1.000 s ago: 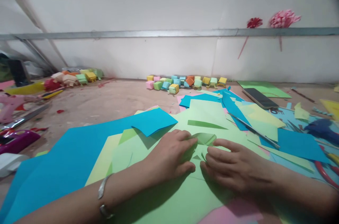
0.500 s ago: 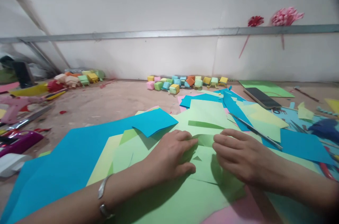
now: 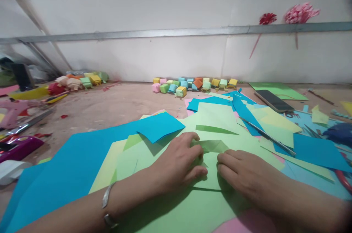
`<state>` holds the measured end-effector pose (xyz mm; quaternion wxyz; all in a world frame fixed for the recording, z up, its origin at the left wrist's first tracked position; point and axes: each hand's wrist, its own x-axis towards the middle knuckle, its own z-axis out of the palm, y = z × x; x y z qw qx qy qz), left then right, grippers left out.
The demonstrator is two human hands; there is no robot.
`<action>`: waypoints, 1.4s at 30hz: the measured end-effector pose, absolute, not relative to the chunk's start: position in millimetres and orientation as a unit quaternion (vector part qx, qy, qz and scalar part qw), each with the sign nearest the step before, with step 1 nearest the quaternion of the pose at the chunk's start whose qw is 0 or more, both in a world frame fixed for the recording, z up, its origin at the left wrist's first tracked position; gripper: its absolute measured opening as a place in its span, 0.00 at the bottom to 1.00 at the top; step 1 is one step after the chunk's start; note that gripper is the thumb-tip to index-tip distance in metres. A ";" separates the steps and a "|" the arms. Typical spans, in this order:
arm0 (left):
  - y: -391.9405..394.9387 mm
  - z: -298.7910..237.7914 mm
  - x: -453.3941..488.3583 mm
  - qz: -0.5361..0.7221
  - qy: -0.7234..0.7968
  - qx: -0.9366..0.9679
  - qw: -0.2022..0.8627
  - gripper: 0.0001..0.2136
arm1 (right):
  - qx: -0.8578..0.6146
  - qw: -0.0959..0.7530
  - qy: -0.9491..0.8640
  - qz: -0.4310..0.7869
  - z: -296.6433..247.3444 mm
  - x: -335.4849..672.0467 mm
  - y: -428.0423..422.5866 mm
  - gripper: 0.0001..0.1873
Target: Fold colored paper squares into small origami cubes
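A small piece of light green paper (image 3: 211, 146), its far edge folded up, lies between my two hands on a larger light green sheet (image 3: 170, 211). My left hand (image 3: 180, 159), with a silver bangle at the wrist, is at the paper's left side. Its fingers are curled over the paper and the thumb lies nearer to me. From the right, my right hand (image 3: 244, 174) grips the same paper with its fingers pressed together; its thumb is hidden. A narrow darker green strip (image 3: 217, 129) shows just beyond the fold.
Blue sheets (image 3: 82, 156) spread to the left. A thin metal tool (image 3: 266, 135) and a phone (image 3: 273, 101) lie at the right. Several small paper boxes (image 3: 181, 85) line the wall. A pink glue gun (image 3: 13, 110) and a purple tool (image 3: 22, 147) are far left.
My right hand has come down and nearer to me along the paper. The left fingers have curled more. More of the folded edge now shows between the hands.
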<state>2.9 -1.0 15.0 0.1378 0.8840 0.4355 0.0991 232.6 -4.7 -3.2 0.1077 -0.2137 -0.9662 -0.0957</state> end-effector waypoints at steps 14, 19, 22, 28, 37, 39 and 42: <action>7.1 12.0 -5.8 0.110 0.424 0.893 0.105 0.10 | -0.203 0.130 -0.967 -0.083 -8.6 231.6 -0.9 0.10; 8.3 31.0 -16.9 0.117 0.404 0.905 0.057 0.09 | -0.206 0.129 -0.964 -0.108 -7.6 231.7 -2.1 0.11; 8.4 43.3 -27.3 0.067 0.424 0.903 -0.007 0.11 | -0.218 0.114 -0.960 -0.134 -6.1 232.0 -1.1 0.10; 9.2 44.6 -27.4 -0.066 0.467 0.882 -0.005 0.14 | -0.206 0.114 -0.960 -0.153 -8.2 232.3 4.3 0.10; -7.6 47.1 -5.8 -0.006 0.468 0.884 0.015 0.11 | -0.234 0.117 -0.962 -0.083 -7.8 231.3 1.4 0.07; -12.5 45.6 -3.9 0.016 0.439 0.897 0.048 0.04 | -0.259 0.110 -0.958 -0.048 -6.1 230.9 -0.2 0.06; -14.4 41.8 -1.5 -0.003 0.406 0.911 0.072 0.18 | -0.272 0.122 -0.953 -0.045 -6.6 230.9 -1.5 0.07</action>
